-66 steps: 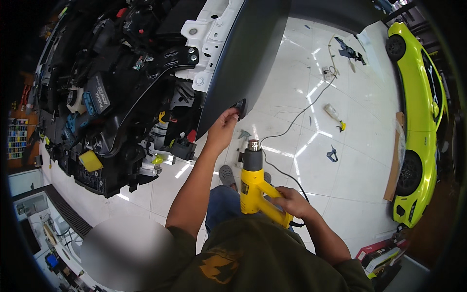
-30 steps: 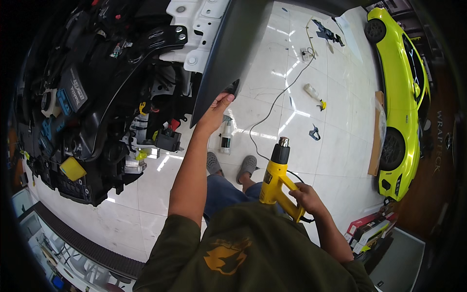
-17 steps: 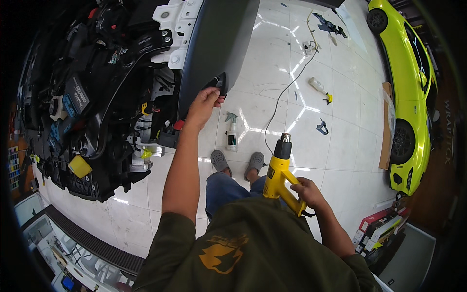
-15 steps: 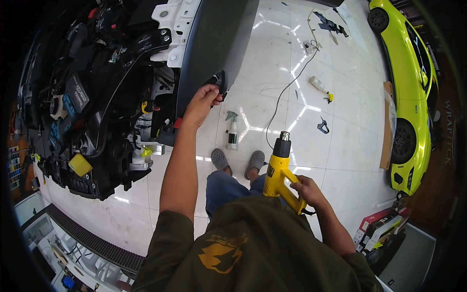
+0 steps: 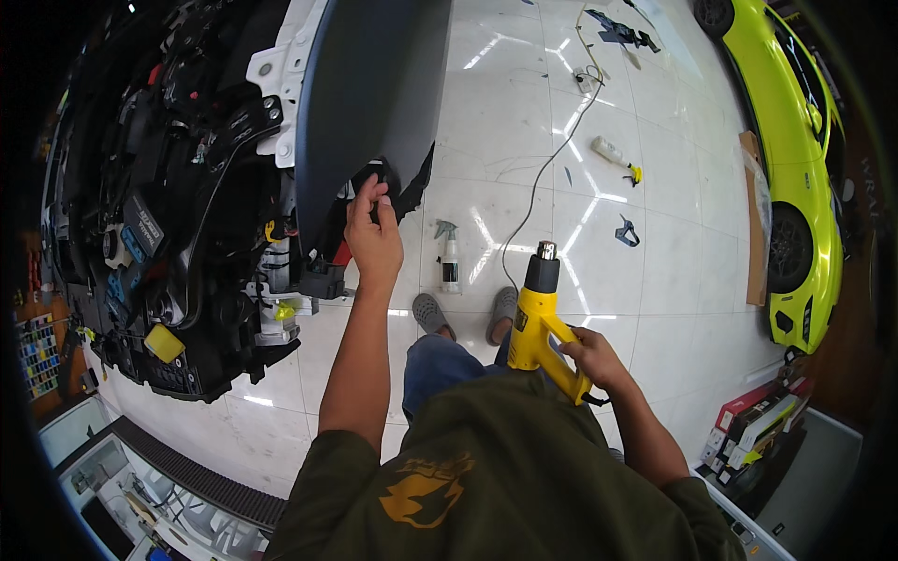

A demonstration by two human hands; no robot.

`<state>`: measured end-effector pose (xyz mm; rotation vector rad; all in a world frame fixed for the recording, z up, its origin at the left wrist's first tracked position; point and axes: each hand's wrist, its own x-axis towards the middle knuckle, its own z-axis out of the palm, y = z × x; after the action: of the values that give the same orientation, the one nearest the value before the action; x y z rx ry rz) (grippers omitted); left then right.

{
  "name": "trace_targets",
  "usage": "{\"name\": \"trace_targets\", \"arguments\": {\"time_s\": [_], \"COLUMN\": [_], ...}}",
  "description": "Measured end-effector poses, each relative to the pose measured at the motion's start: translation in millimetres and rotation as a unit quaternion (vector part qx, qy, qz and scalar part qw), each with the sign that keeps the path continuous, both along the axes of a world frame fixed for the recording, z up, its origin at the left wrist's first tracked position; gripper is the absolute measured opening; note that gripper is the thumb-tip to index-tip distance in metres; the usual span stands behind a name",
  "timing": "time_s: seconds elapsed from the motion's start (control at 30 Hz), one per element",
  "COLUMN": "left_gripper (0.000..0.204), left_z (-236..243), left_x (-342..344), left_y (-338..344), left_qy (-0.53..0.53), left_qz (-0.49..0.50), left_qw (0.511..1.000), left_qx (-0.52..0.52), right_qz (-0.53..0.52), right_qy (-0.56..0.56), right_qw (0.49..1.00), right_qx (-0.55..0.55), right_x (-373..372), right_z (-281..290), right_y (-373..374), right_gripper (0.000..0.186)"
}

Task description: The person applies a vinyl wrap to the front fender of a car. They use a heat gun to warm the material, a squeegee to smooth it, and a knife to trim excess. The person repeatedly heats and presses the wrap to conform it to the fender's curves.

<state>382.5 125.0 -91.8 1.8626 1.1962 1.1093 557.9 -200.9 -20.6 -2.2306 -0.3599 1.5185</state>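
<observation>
Dark-grey fender panel [image 5: 379, 93] beyond left hand [image 5: 376, 234]. Yellow heat gun [image 5: 534, 327] in right hand [image 5: 599, 360], fingers wrapped round handle. Black film-like flap [image 5: 414, 194] just past left fingertips, more bared than before; pinch loosened, fingers part-spread, contact unclear, hold likely released.

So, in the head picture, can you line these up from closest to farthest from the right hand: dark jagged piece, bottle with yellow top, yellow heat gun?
1. Yellow heat gun: in the right hand.
2. Bottle with yellow top: on the floor ahead.
3. Dark jagged piece: farther off, near the picture's top.
</observation>
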Motion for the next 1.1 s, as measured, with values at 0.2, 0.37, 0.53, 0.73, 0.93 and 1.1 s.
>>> {"name": "trace_targets", "arguments": {"time_s": [0.2, 0.37, 0.53, 0.73, 0.93, 1.1], "left_gripper": [0.023, 0.024, 0.022, 0.025, 0.032, 0.057], "left_z": [-11, -1, 10, 14, 3, -12], "left_x": [8, 12, 16, 41, 65, 100], "left_y": [17, 26, 16, 6, -35, -50], "left_qy": [-0.131, -0.116, -0.11, -0.197, -0.018, 0.112], "left_qz": [-0.013, -0.002, 0.072, 0.155, 0.238, 0.23], "left_qw": [0.985, 0.981, 0.978, 0.955, 0.971, 0.963], "left_qx": [-0.112, -0.155, -0.16, -0.159, 0.016, 0.084], "right_qz": [0.058, 0.15, 0.235, 0.291, 0.208, 0.142], "right_qy": [0.002, 0.026, 0.011, -0.008, 0.039, 0.1], "right_qw": [0.998, 0.988, 0.971, 0.955, 0.974, 0.983], "right_qx": [0.022, 0.018, 0.05, 0.062, 0.077, 0.056], "right_x": [47, 104, 169, 215, 222, 226], "right_z": [-18, -39, -53, -31, -20, -13], "right_y": [4, 16, 25, 45, 47, 38], "right_gripper": [0.05, 0.049, 0.047, 0.046, 0.045, 0.045]}}
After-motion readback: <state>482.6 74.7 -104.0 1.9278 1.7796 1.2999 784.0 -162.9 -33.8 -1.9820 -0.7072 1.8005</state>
